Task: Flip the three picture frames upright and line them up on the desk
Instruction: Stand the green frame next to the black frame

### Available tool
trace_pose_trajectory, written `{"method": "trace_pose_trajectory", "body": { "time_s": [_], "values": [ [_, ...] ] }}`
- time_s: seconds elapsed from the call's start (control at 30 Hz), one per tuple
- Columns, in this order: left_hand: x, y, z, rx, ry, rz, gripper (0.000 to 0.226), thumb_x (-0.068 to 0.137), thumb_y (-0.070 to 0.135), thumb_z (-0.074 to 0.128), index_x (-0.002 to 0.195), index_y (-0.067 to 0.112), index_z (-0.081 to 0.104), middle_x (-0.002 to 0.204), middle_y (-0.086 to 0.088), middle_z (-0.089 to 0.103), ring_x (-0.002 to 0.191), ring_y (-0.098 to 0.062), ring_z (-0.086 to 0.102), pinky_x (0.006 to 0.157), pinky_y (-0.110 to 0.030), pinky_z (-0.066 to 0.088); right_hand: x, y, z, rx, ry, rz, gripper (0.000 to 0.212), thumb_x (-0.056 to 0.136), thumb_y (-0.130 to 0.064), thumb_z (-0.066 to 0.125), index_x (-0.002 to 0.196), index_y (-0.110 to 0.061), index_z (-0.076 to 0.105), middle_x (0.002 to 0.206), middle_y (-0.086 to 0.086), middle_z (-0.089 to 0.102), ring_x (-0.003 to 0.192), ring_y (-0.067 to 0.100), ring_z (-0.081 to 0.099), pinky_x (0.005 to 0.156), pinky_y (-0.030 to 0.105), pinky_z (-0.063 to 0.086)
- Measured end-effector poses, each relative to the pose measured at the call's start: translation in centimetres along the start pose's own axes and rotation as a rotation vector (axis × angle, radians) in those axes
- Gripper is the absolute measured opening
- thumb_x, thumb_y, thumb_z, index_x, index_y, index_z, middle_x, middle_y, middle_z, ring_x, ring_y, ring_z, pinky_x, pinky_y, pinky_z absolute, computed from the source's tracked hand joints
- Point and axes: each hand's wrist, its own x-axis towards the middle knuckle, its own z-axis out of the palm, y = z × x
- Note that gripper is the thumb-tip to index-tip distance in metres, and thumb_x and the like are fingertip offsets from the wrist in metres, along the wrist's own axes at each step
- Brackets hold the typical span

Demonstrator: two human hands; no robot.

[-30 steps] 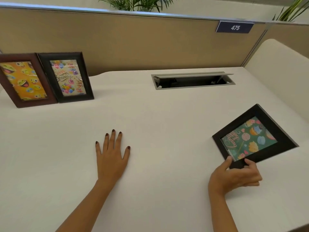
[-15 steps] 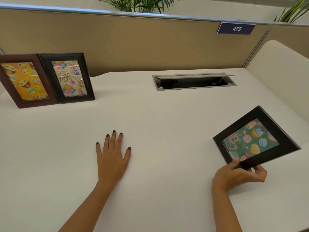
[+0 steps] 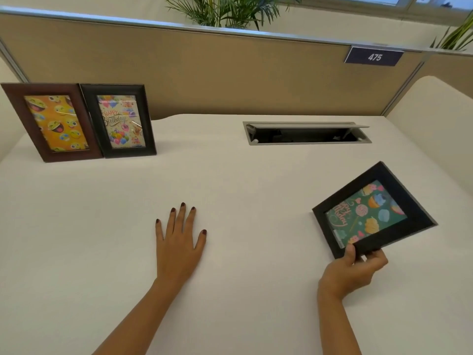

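Note:
Two frames stand upright side by side at the desk's back left: a brown frame (image 3: pixel 51 123) with orange smiley faces and a black frame (image 3: pixel 120 121) with a balloon birthday card. A third black frame (image 3: pixel 371 211) holding a green sweets card is at the right, face up and tilted, its near corner pinched between the thumb and fingers of my right hand (image 3: pixel 353 272). Its near edge is raised off the desk. My left hand (image 3: pixel 179 242) lies flat on the white desk (image 3: pixel 230 190), fingers spread, holding nothing.
An open grey cable hatch (image 3: pixel 307 133) is set into the desk at the back centre. A tan partition wall (image 3: pixel 230 73) with a "475" sign (image 3: pixel 374 57) runs behind. A side panel rises at the far right. Plants show above the partition.
My right hand has closed on the green-card frame's near corner and lifted that edge; the frame has tipped up slightly. My left hand has stayed flat on the desk.

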Motion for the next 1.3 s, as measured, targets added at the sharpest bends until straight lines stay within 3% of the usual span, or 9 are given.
{"method": "trace_pose_trajectory", "body": {
  "time_s": [0.2, 0.4, 0.63, 0.77, 0.83, 1.0, 1.1, 1.3],
  "values": [
    [0.6, -0.4, -0.8, -0.079, 0.006, -0.043, 0.069, 0.086, 0.053, 0.027, 0.150, 0.029, 0.015, 0.160, 0.001, 0.013, 0.145, -0.024, 0.019, 0.115, -0.053, 0.013, -2.5, -1.7, 3.9, 0.044, -0.242, -0.010, 0.035, 0.091, -0.002, 0.056, 0.124, -0.009, 0.046, 0.121, 0.004, 0.058, 0.104, 0.010, 0.054, 0.075, 0.009, 0.043],
    [3.4, -3.9, -2.1, -0.047, 0.059, -0.145, 0.073, 0.086, 0.054, 0.027, 0.151, 0.022, 0.016, 0.160, -0.002, 0.012, 0.145, -0.027, 0.018, 0.113, -0.058, 0.013, -4.9, -4.4, 9.3, 0.098, -0.440, -0.020, 0.032, 0.092, -0.001, 0.055, 0.121, -0.010, 0.047, 0.109, -0.004, 0.058, 0.086, -0.005, 0.062, 0.072, 0.015, 0.047],
    [6.5, -7.5, -2.2, 0.019, 0.020, -0.226, 0.073, 0.086, 0.056, 0.022, 0.148, 0.018, 0.027, 0.159, -0.007, 0.019, 0.144, -0.031, 0.022, 0.111, -0.061, 0.016, -7.3, -6.0, 16.3, 0.148, -0.665, -0.026, 0.032, 0.091, 0.000, 0.056, 0.121, -0.010, 0.049, 0.107, -0.002, 0.059, 0.085, -0.018, 0.060, 0.062, 0.003, 0.047],
    [6.6, -8.2, -1.8, 0.067, 0.020, -0.218, 0.069, 0.089, 0.053, 0.020, 0.145, 0.015, 0.035, 0.154, -0.011, 0.031, 0.141, -0.031, 0.029, 0.113, -0.058, 0.020, -8.9, -6.3, 20.4, 0.169, -0.781, -0.014, 0.028, 0.091, -0.001, 0.057, 0.115, -0.016, 0.051, 0.102, -0.008, 0.060, 0.088, -0.014, 0.061, 0.066, 0.008, 0.052],
    [6.5, -8.1, -1.7, 0.091, 0.027, -0.211, 0.067, 0.090, 0.051, 0.022, 0.145, 0.016, 0.036, 0.153, -0.011, 0.033, 0.140, -0.032, 0.032, 0.113, -0.056, 0.020, -9.6, -6.2, 22.4, 0.172, -0.829, 0.007, 0.028, 0.091, -0.002, 0.057, 0.114, -0.018, 0.052, 0.103, -0.008, 0.062, 0.091, -0.004, 0.064, 0.072, 0.013, 0.054],
    [6.5, -8.2, -1.6, 0.100, 0.037, -0.214, 0.064, 0.091, 0.050, 0.024, 0.145, 0.017, 0.035, 0.154, -0.009, 0.031, 0.141, -0.030, 0.030, 0.114, -0.055, 0.019, -10.7, -5.5, 27.6, 0.157, -0.942, 0.057, 0.034, 0.091, -0.003, 0.057, 0.123, -0.014, 0.052, 0.122, 0.011, 0.064, 0.114, 0.022, 0.061, 0.089, 0.035, 0.057],
    [6.5, -8.3, -1.4, 0.095, 0.028, -0.234, 0.064, 0.092, 0.050, 0.024, 0.147, 0.019, 0.031, 0.156, -0.007, 0.027, 0.143, -0.028, 0.026, 0.115, -0.054, 0.018, -11.0, -5.1, 30.2, 0.149, -1.026, 0.118, 0.036, 0.090, -0.004, 0.056, 0.123, -0.017, 0.052, 0.123, 0.014, 0.063, 0.117, 0.026, 0.060, 0.094, 0.045, 0.055],
    [6.4, -8.2, -1.5, 0.080, 0.021, -0.243, 0.064, 0.093, 0.051, 0.023, 0.149, 0.021, 0.026, 0.158, -0.005, 0.023, 0.145, -0.025, 0.022, 0.117, -0.052, 0.015, -11.1, -5.3, 33.3, 0.151, -1.109, 0.104, 0.035, 0.093, -0.003, 0.054, 0.126, -0.013, 0.050, 0.125, 0.014, 0.062, 0.118, 0.025, 0.059, 0.095, 0.046, 0.054]
  ]
}}
